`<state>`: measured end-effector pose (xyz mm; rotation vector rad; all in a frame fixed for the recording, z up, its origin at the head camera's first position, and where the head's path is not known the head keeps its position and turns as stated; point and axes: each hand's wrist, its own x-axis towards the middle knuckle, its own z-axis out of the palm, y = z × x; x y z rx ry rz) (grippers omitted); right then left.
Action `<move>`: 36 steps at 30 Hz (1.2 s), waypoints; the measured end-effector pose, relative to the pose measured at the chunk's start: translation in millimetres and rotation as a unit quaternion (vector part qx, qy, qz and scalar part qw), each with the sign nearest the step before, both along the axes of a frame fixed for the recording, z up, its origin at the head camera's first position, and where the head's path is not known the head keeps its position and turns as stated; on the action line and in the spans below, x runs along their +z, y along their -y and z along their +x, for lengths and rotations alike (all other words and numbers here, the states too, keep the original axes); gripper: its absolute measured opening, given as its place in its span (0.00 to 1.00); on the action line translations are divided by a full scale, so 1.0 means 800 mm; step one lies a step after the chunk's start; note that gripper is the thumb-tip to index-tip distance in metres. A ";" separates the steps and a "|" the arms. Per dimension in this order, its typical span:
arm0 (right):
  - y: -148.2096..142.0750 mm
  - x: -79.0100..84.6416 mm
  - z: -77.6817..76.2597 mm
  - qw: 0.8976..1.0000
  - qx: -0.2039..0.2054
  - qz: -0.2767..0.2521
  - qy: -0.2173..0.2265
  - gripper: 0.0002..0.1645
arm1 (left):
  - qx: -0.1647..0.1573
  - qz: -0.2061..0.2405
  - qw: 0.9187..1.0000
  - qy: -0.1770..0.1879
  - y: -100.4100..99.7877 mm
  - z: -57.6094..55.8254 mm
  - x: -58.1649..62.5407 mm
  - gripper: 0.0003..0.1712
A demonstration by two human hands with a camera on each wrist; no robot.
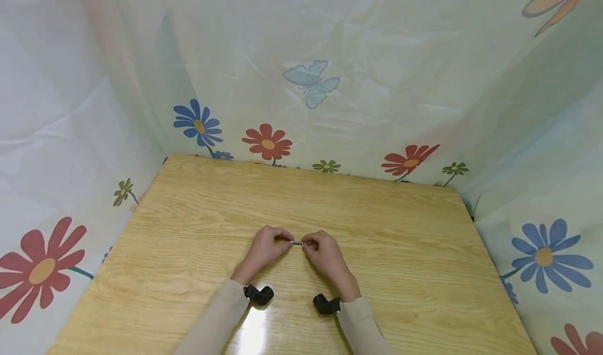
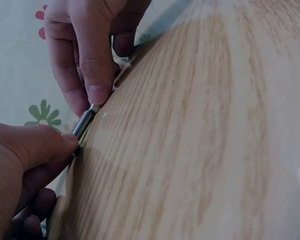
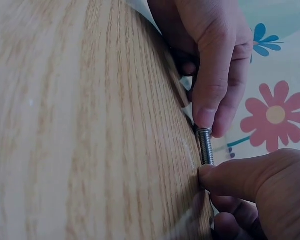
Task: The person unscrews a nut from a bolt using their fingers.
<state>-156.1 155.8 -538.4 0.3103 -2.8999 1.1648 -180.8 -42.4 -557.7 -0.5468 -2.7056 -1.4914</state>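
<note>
A small silver bolt (image 1: pixel 297 243) is held level between both hands, close over the middle of the wooden table. Thumb and fingers of the left hand (image 1: pixel 265 247) pinch its left end; the right hand (image 1: pixel 326 254) pinches the other end in the same way. In the left wrist view the threaded shaft of the bolt (image 2: pixel 83 124) shows between the fingertips, with a bright tip at the right hand. From the right wrist, a ring-like rim shows on the bolt (image 3: pixel 206 147) by the left fingertips. Both ends are partly hidden by the fingers.
The wood-grain table (image 1: pixel 377 224) spreads around the hands. Curtains (image 1: pixel 358 93) printed with flowers and butterflies hang behind it and at both sides. Each wrist wears a black camera, one by the left sleeve (image 1: pixel 214 318) and one by the right sleeve (image 1: pixel 363 326).
</note>
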 end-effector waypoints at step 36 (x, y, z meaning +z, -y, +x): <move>-0.004 -0.003 -0.001 0.999 -0.007 -0.027 0.027 0.08 | -0.001 -0.001 1.000 0.000 0.001 0.002 -0.005 0.06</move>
